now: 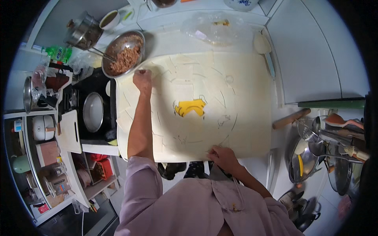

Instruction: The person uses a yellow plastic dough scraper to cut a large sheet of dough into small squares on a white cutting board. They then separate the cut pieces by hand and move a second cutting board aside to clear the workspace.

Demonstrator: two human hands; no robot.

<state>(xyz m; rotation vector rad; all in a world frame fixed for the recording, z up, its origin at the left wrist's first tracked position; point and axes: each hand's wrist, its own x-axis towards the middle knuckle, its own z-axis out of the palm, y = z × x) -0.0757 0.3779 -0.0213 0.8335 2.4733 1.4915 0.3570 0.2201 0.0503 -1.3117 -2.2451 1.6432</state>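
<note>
A pale cream mat or cloth (254,88) with a yellow printed figure (190,107) and thin dark lines is spread over the counter before me. My left hand (143,79) is at its far left part, fingers curled, just beside the steel bowl (142,48) of minced meat filling (127,59). Whether those fingers hold the sheet's edge or the bowl's rim is not plain. Long metal utensils (102,55) rest in the bowl. My right hand (221,156) is at the near edge of the sheet, with its fingertips pinched together; what lies between them is too small to tell.
A clear plastic bag (218,29) lies at the back, a light-coloured scoop (262,42) at the back right. At the left are a glass pot (85,32), a round pan (94,112) and a cutting board (69,132). A wooden rolling pin (291,118) and hanging cookware are at the right.
</note>
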